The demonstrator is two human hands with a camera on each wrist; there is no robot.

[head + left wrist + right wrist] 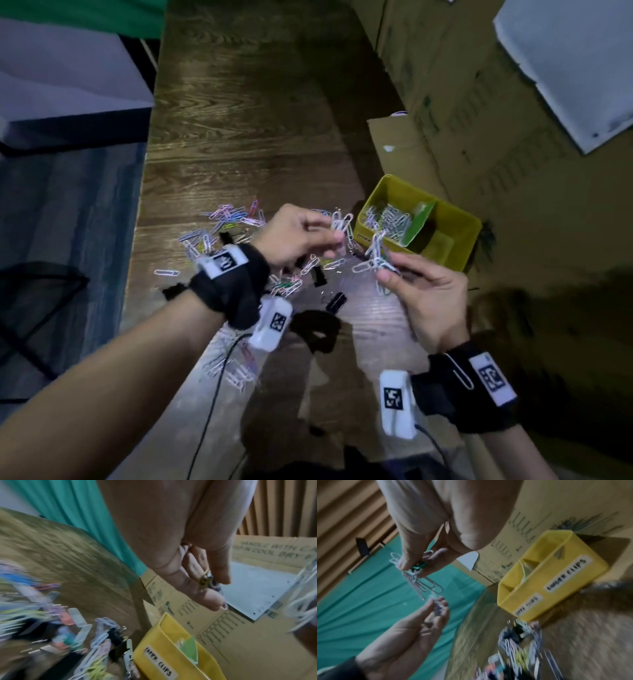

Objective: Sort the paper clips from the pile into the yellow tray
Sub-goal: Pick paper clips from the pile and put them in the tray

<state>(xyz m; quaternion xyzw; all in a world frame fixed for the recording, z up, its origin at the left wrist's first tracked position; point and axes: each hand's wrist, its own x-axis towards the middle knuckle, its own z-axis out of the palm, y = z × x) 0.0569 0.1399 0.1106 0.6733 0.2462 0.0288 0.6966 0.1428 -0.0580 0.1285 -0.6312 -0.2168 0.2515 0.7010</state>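
My left hand [294,236] and right hand [424,294] each pinch tangled paper clips [375,253] beside the yellow tray [469,226]; pulling them apart could scatter clips across the counter [246,113].

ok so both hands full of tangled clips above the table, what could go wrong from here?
1. The right hand pinches a tangled bunch of clips that sticks out loosely; some could drop short of the yellow tray.
2. Black binder clips lie mixed in the pile; one could snag and ride along.
3. The tray has labelled compartments and a green divider; a careless drop by the left hand could land in the wrong one.
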